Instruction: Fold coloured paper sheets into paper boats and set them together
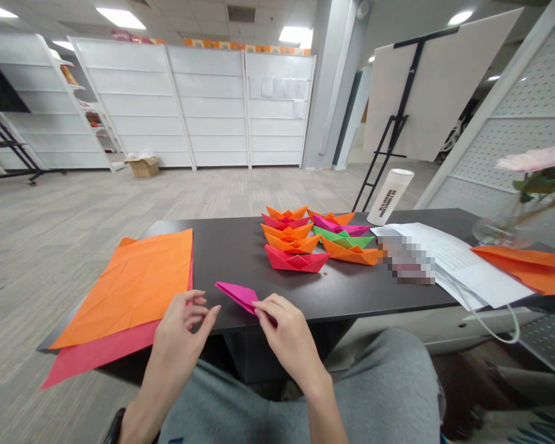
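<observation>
Folded magenta paper (237,295), narrow and pointed at its far-left end, held at the near edge of the table (226,246); right hand (284,330) has thumb and fingers (272,303) pinching its right end. Left hand (178,327) just left of it, holding nothing, fingers loosely curled, thumb spread away from them. Farther back on the table, 2 rows of folded paper boats (297,261), close together: orange and red in the left row, orange, magenta and green in the right. Left of the left hand, orange sheet (134,277) lies over red sheet (104,351), the red sticking out past the table's near edge. Right of the boats: white cylinder (391,196) with dark lettering, white papers (494,280), blurred-out patch (409,259), white cable (504,339) hanging over the edge, orange paper (531,269), pink flower (534,159) in clear vase (494,231). Behind, cardboard box (143,167) on the floor (203,191) by white panels (208,111)
</observation>
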Available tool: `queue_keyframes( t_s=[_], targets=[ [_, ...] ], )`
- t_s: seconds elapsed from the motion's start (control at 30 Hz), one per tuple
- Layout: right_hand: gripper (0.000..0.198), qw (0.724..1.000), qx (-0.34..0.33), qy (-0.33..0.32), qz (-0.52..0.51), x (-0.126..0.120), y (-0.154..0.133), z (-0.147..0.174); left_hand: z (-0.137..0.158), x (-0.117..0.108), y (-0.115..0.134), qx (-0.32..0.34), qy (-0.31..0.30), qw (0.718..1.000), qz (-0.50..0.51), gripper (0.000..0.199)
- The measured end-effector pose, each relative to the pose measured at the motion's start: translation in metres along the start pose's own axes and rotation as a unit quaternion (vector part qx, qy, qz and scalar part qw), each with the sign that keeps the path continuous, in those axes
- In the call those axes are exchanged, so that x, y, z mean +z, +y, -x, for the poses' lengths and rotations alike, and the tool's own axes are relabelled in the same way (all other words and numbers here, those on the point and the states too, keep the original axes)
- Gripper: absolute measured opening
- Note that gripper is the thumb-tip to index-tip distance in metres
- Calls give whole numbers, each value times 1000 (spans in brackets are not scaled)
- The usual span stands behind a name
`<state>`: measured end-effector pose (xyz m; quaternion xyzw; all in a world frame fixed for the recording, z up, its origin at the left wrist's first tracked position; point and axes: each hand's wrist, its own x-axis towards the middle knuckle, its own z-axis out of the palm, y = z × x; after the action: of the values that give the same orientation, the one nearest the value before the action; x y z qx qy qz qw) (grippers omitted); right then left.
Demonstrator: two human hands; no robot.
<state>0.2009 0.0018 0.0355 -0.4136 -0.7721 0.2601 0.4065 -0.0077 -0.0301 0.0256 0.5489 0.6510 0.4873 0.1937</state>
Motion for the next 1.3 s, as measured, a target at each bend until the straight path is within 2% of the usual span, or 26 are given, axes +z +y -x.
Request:
queue_keyframes(
  t_s=[0.03,0.1,0.2,0.33,0.5,0.57,0.67,0.8,0.9,1.03,1.13,1.3],
  targets=[
    [25,999,14,28,-21,3,-2,-1,2,3,3,-41,-2,998,37,40],
    [23,995,36,69,-58,10,-7,-1,6,8,9,-82,-58,990,97,39],
    [18,991,49,75,-98,20,-16,0,8,11,18,-92,-134,978,132,33],
    [24,983,78,74,-148,33,-24,4,8,9,26,-82,-153,975,139,28],
    [28,980,83,81,-164,40,-26,6,8,6,28,-51,-152,980,119,20],
    [24,981,83,91,-151,37,-24,5,8,4,27,-45,-133,985,99,18],
    [9,985,67,115,-113,30,-19,4,8,3,24,-33,-89,993,68,14],
    [17,994,28,90,-56,26,-11,2,7,4,18,-8,-54,998,28,15],
    [20,995,24,76,-56,26,-9,1,7,6,17,14,-68,998,-8,23],
    [13,991,46,86,-90,28,-9,-1,7,7,18,30,-95,994,-43,18],
    [17,993,39,72,-90,29,-6,-3,6,7,17,53,-82,992,-77,17],
    [20,990,46,112,-74,29,4,-6,1,7,8,86,-70,984,-139,16]
  ],
)
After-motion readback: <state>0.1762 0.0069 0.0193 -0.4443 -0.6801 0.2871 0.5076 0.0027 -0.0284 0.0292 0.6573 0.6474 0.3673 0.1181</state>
